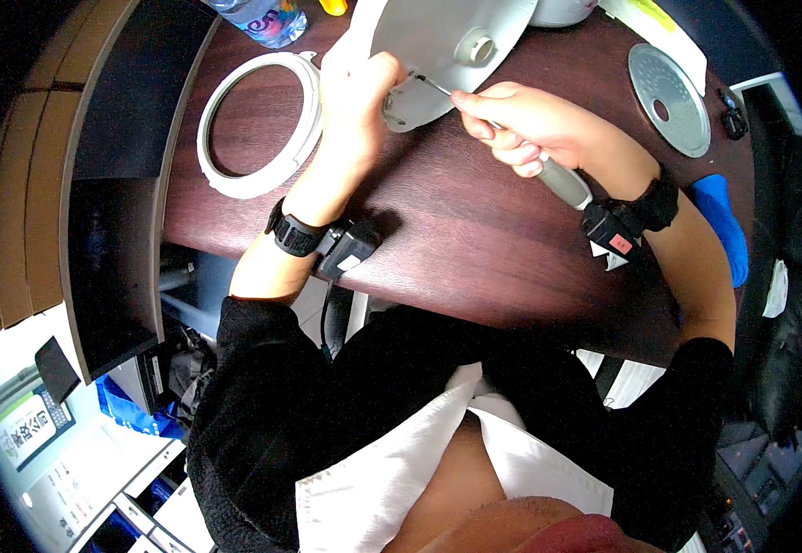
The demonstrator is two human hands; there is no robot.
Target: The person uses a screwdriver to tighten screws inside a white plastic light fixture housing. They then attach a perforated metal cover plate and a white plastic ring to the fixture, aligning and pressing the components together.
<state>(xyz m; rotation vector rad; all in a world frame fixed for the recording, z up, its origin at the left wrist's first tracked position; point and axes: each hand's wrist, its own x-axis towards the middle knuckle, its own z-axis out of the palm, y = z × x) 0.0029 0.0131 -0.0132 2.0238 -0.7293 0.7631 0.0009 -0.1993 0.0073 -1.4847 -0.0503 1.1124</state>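
My right hand [521,124], right of centre in the upper part of the frame, is closed around a screwdriver [548,170] with a grey handle; its thin metal shaft runs up and to the left, and the tip meets the lower edge of a grey metal lid [438,46] at the top centre. My left hand [359,101], just left of that spot, is curled shut on the lid's lower rim, thumb and fingers pinching it where the tip touches. The lid is tilted, its top cut off by the upper edge of the frame, and a small round knob [476,50] sits on its face.

Both my wrists carry black straps with small black devices [345,247], resting over the dark brown wooden table [474,249].

In the upper left of the frame a white plastic ring [304,97] lies flat on the table, just beside my left hand. A clear plastic bottle [267,18] stands at the top edge above the ring. In the upper right a round perforated metal disc [668,97] lies flat, well apart from my hands. A blue cloth [723,221] hangs at the table's right edge, near my right forearm
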